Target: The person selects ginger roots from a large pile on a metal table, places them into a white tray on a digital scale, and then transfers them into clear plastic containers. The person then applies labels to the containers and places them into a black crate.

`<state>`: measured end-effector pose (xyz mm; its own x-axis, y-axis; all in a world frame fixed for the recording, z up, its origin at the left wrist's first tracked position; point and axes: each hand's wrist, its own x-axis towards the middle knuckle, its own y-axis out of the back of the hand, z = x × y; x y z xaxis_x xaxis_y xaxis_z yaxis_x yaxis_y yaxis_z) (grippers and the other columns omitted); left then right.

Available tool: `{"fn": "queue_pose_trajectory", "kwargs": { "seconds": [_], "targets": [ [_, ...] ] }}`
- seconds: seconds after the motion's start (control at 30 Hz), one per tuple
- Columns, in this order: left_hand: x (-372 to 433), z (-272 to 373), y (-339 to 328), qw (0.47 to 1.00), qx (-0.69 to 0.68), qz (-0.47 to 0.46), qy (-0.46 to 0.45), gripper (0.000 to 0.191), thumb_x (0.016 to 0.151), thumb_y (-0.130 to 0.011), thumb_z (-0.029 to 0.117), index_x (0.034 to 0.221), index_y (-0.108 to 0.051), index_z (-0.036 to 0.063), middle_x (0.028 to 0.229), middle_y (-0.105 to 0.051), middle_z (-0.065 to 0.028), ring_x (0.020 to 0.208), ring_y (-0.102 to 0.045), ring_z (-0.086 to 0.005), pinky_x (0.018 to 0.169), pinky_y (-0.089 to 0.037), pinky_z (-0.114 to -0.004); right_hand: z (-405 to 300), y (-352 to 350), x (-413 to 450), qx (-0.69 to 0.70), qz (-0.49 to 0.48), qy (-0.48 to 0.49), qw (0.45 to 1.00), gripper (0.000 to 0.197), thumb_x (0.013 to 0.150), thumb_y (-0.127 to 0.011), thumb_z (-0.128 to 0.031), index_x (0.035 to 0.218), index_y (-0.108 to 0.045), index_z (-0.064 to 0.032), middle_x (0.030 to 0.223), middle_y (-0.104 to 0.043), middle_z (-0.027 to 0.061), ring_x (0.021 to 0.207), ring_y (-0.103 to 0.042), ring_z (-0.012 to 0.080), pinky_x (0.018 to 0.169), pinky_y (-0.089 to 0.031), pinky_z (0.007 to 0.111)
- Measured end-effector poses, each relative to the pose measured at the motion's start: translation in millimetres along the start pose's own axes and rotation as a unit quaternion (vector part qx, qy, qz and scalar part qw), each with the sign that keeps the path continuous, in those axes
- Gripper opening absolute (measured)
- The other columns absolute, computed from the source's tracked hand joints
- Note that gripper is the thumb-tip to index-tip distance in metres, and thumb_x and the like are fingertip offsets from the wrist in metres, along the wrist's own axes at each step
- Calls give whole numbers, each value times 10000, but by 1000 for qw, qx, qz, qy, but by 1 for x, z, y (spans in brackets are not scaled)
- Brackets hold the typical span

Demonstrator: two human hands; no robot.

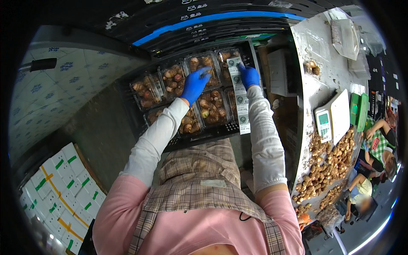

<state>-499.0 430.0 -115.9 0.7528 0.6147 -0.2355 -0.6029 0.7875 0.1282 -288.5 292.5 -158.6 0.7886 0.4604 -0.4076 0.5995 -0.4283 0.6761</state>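
Note:
My right hand (249, 77), in a blue glove, grips a long strip of printed labels (239, 95) near its upper end. The strip hangs over the right side of a black plastic crate (159, 145). My left hand (195, 85), also gloved in blue, is over an upper-row clear plastic box of taro corms (214, 62); whether a label is between its fingertips is hard to make out. Several more such boxes stand in two rows in the crate, among them a lower-row box (213, 106) and one at the upper left (146, 91). My left forearm and the strip partly hide some boxes.
Stacked black crates (207, 30) rise just beyond. On the right, a worktable (301, 35) carries a digital scale (331, 118), a green container (357, 111) and heaped loose taro (331, 165). White foam boxes (60, 194) are stacked at lower left. Other people (376, 137) are at far right.

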Motion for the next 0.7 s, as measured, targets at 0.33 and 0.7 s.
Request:
{"fn": "queue_pose_trajectory", "kwargs": {
  "seconds": [0.33,0.7],
  "targets": [
    [58,-32,-5,999,24,9,20,301,967,-555,165,1230,-645,50,1048,-683,-101,966,-635,-174,836,-496,-293,1,-22,25,-108,29,-26,993,584,876,-541,-618,991,-733,-78,958,-689,224,926,-648,418,799,-504,479],
    [64,-23,-10,998,42,-6,37,299,966,-564,165,1230,-646,51,1137,-698,-125,1059,-659,-182,890,-499,-282,-3,-20,22,-112,34,-35,993,580,873,-557,-609,980,-729,-65,955,-681,243,925,-642,429,803,-504,488]
  ]
}}
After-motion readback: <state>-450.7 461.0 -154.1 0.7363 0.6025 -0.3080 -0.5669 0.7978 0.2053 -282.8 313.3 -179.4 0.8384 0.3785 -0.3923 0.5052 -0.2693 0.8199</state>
